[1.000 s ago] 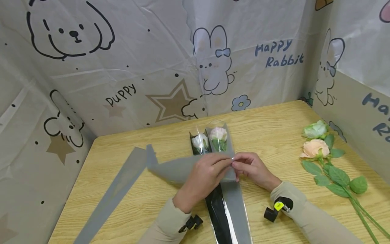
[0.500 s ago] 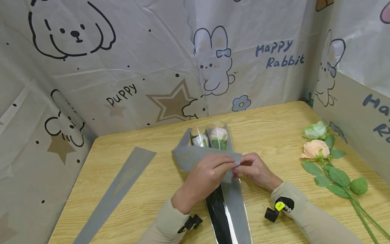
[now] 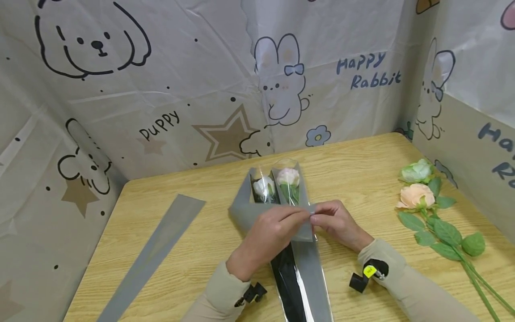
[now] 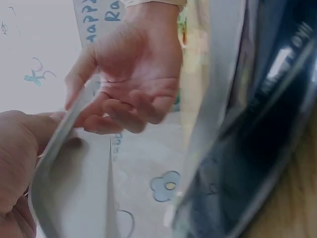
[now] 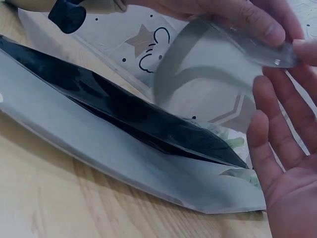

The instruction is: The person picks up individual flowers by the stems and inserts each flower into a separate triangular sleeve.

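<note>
Two wrapped flowers, a white one (image 3: 264, 188) and a pale pink one (image 3: 288, 179), lie side by side in clear sleeves backed with black (image 3: 287, 277) and grey. Across them, below the blooms, runs a strip of grey wrapping paper (image 3: 243, 217), bent up on the left beside the white flower. My left hand (image 3: 273, 232) pinches this strip near its right end, thumb against fingers. From the right, my right hand (image 3: 334, 221) pinches the same end between thumb and forefinger. In the right wrist view, the other fingers of my right hand (image 5: 292, 163) are loosely bent beneath the paper.
Another long strip of grey paper (image 3: 157, 250) lies flat on the left of the wooden table (image 3: 217, 286). On the right lie loose flowers, a peach rose (image 3: 416, 197) and a pale green bloom (image 3: 417, 171), with leafy stems. Printed cloth walls (image 3: 181, 53) surround the table.
The strip's loose left end has swung right and now bends up beside the white flower. The strip's upper edge has dropped from half a second ago. Both hands have barely moved.
</note>
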`<action>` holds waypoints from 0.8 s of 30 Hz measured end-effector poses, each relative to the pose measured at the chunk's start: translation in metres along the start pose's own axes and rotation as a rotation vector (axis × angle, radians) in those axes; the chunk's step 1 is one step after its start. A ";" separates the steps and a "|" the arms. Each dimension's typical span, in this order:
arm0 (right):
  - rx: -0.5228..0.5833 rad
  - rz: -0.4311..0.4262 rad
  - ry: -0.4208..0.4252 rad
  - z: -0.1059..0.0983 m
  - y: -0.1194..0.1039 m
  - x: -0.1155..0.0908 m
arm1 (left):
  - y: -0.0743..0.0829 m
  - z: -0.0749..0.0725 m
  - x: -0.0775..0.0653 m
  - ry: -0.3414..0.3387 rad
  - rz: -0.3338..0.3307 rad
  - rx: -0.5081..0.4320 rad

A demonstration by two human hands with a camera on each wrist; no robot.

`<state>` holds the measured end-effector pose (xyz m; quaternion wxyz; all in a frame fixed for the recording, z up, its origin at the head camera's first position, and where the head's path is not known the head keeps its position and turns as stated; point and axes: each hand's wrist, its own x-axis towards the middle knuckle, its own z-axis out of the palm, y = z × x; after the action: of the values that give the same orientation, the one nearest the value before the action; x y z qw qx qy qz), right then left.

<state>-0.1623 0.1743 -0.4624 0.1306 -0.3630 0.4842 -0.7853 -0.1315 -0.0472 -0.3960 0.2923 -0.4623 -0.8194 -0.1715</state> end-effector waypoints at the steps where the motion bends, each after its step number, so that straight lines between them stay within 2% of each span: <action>1: -0.005 -0.007 0.013 0.000 0.000 0.000 | -0.001 0.001 -0.001 0.001 -0.019 -0.011; 5: -0.103 0.005 0.098 -0.001 0.000 0.000 | -0.006 0.008 -0.005 -0.001 -0.090 -0.029; 10: -0.274 0.074 0.181 -0.002 0.002 -0.001 | -0.008 0.014 -0.008 -0.012 -0.111 0.000; 16: -0.303 0.096 0.198 -0.002 0.003 0.000 | -0.008 0.017 -0.009 -0.029 -0.135 0.014; 24: -0.350 0.129 0.230 -0.002 0.004 -0.001 | -0.006 0.016 -0.010 -0.017 -0.144 0.012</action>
<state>-0.1642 0.1743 -0.4667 0.0595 -0.2566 0.6469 -0.7157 -0.1383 -0.0477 -0.4149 0.2751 -0.4017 -0.8541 -0.1832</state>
